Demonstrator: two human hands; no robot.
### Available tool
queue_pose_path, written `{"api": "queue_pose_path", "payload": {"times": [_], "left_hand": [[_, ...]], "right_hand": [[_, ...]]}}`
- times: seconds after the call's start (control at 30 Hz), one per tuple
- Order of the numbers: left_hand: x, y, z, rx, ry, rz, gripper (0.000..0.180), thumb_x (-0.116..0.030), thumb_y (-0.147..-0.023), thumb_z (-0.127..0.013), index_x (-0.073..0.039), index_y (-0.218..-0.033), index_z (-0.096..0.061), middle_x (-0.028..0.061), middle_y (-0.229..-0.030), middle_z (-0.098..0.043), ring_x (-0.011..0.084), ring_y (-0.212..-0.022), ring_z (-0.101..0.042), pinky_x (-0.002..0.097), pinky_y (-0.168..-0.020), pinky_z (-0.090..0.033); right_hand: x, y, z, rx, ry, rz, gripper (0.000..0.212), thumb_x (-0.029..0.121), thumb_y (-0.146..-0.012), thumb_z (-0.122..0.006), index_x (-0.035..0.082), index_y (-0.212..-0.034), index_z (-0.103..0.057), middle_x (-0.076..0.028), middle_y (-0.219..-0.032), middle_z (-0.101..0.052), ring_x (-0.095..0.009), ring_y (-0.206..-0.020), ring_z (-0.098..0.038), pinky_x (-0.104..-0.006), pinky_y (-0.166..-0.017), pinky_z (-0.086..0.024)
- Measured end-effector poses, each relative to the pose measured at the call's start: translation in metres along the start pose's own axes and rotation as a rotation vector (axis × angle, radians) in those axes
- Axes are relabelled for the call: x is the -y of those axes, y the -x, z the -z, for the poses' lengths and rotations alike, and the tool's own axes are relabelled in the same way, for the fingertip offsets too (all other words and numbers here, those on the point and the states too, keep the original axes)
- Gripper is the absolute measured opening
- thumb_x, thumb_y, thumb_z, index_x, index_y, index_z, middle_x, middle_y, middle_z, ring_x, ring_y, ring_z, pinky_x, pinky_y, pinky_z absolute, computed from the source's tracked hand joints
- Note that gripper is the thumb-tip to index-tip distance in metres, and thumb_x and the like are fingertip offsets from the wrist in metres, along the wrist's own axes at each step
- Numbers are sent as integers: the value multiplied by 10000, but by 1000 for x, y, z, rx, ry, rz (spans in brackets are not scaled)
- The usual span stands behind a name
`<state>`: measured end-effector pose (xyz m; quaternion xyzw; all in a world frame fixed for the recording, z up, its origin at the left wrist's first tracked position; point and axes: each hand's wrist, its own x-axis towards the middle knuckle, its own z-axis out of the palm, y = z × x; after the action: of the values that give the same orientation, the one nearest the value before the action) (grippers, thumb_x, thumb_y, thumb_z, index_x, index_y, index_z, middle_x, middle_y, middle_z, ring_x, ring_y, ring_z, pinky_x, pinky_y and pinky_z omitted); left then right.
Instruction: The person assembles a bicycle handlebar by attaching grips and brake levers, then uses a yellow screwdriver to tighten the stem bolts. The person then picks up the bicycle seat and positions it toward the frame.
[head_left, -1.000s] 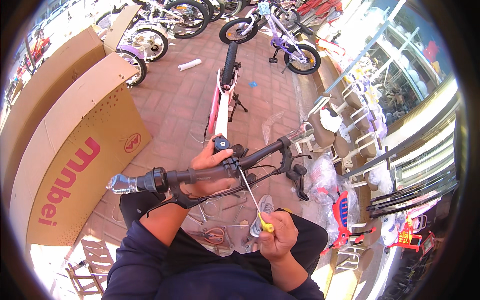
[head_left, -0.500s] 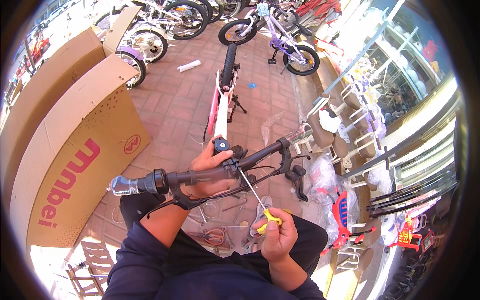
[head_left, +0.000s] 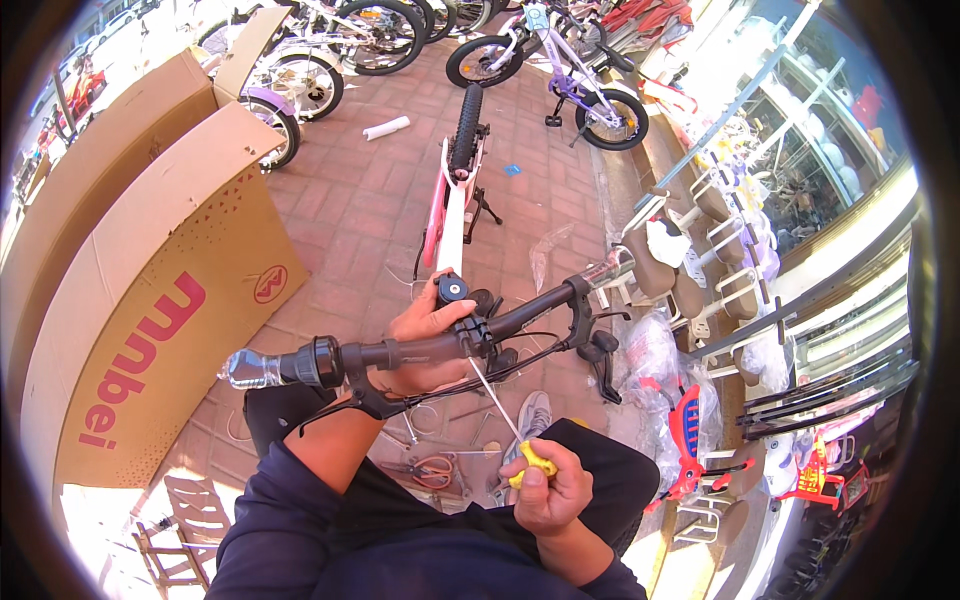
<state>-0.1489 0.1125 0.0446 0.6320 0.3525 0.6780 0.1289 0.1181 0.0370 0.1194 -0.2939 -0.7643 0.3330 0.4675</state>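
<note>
My left hand [head_left: 428, 322] is wrapped round the handlebar stem [head_left: 454, 290] of a small pink and white bicycle [head_left: 452, 228]; its lower fingers pass behind the black handlebar [head_left: 415, 350]. In my right hand [head_left: 556, 492] is a yellow-handled driver [head_left: 534, 465], its fingers closed round the handle. The driver's long thin shaft slants up and away to the left, its tip at the stem clamp [head_left: 472, 335]. Whether the tip sits in a bolt I cannot tell. Clear plastic covers the handlebar's left grip [head_left: 255, 369], and black brake levers and cables hang along the bar.
A large open cardboard box [head_left: 190, 310] stands to the left. Pliers [head_left: 433, 471] and other tools lie on the brick paving [head_left: 330, 215] between my legs. Pedals [head_left: 602, 362] lie on the right, near bicycle seats [head_left: 650, 262] and a red-blue toy-like part [head_left: 688, 440]. More bicycles [head_left: 590, 85] stand beyond.
The driver's handle and my right hand have moved slightly down toward me, and the handle has turned a little. My left hand keeps its hold on the stem. The whole view has shifted slightly.
</note>
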Motion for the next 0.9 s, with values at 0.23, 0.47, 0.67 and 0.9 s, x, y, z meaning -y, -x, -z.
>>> {"api": "queue_pose_path", "payload": {"times": [0.23, 0.47, 0.67, 0.9], "left_hand": [[0, -1, 1, 5, -4, -15, 711, -210, -752, -830, 6, -1401, -634, 413, -1401, -534, 520, -1353, -544, 530, -1205, -346], [-1, -1, -2, -16, -22, 3, 718, -233, -740, -829, -11, -1396, -640, 398, -1405, -528, 520, -1334, -556, 497, -1158, -403], [2, 0, -3, -2, -28, -10, 723, -228, -727, -830, -14, -1391, -643, 402, -1411, -518, 513, -1325, -563, 476, -1123, -429], [2, 1, 0, 3, -26, -9, 735, -216, -717, -832, -11, -1395, -639, 401, -1421, -509, 499, -1324, -562, 471, -1126, -424]], "right_hand": [[-1, -4, -3, 25, 105, 77, 314, 97, -1002, -685, -68, -1260, -617, -129, -812, -770, -190, -714, -773, -296, -666, -615], [17, 1, -4, 145, -583, -367, 404, 149, -986, -770, -19, -1321, -618, -160, -985, -761, -210, -903, -778, -323, -798, -624], [9, -12, 0, 235, -415, -169, 515, 207, -958, -808, -1, -1375, -592, -157, -1055, -729, -244, -899, -765, -350, -816, -627], [15, -11, 1, 112, -855, -551, 462, 139, -966, -792, 1, -1364, -602, -158, -1043, -735, -291, -909, -761, -401, -830, -635]]}}
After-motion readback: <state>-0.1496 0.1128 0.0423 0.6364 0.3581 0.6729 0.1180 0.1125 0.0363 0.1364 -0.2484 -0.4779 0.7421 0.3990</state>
